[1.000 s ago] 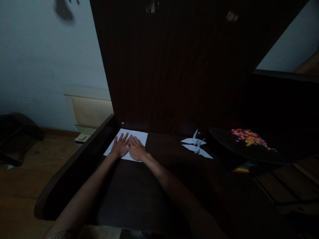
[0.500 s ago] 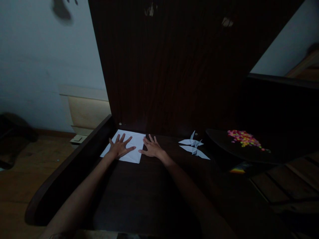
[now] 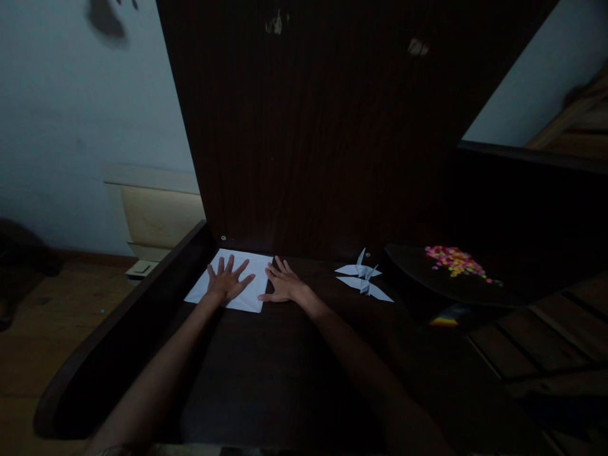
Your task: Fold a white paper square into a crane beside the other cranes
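A creased white sheet of paper (image 3: pixel 254 303) lies on the dark wooden surface, close to the upright back panel. Flat on the paper with fingers spread is my left hand (image 3: pixel 225 280). My right hand (image 3: pixel 284 280) rests at the paper's right edge; its fingers are stretched out and the thumb touches near the lower right corner. To the right of that hand stand two white folded paper cranes, one (image 3: pixel 360 271) just behind the other (image 3: pixel 367 287).
A raised wooden side (image 3: pixel 118 329) bounds the surface on the left. On the right, a dark curved shelf (image 3: pixel 408 269) carries a pile of small pink and yellow pieces (image 3: pixel 456 261). A rainbow-coloured item (image 3: pixel 445 320) sits below it. A tall dark panel (image 3: pixel 304 139) rises behind.
The whole view has shifted slightly, so things appear a little further left. My right hand's fingers lie closer together now. Both hands stay at the paper.
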The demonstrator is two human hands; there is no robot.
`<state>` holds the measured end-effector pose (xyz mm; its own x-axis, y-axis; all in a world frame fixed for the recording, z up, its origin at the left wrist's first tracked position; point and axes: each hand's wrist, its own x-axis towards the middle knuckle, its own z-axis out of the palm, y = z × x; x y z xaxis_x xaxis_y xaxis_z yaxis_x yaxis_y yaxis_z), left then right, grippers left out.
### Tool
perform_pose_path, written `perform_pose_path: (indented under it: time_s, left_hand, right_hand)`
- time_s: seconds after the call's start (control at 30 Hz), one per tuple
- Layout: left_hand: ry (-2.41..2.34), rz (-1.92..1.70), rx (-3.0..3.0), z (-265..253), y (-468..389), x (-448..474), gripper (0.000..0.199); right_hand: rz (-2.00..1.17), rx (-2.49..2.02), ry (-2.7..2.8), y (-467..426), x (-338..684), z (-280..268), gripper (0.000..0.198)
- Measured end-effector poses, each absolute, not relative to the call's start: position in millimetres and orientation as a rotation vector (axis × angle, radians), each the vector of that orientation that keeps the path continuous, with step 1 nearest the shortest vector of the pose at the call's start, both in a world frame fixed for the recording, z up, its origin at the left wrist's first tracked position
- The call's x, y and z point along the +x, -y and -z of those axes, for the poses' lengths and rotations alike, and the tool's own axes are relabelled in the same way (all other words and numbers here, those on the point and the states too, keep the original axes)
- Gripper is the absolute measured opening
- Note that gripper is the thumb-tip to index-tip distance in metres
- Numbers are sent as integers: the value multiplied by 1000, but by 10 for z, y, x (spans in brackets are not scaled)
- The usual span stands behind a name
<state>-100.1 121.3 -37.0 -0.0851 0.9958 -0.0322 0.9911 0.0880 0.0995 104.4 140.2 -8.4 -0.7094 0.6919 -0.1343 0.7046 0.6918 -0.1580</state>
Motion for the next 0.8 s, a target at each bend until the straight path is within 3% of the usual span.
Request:
perform_pose_path:
  time_s: [0.1,0.2,0.53,0.8]
  left_hand:
    - [-2269,-55,2071,367,-1212,-993,76]
    - [-2281,-45,2112,372,-1207,-989,83]
    - [-2195,-10,2115,311,-1195,-990,92]
    - [-2219,5,2104,308,-1208,-980,89]
  right_hand:
    - [253,1033,-2908,-1281,1003,81,76]
    - [218,1042,-2903,-1164,974,103,69]
    - [285,1173,-2924,-996,1124,145,88]
    - [443,1329,-2993,-869,1182,238,79]
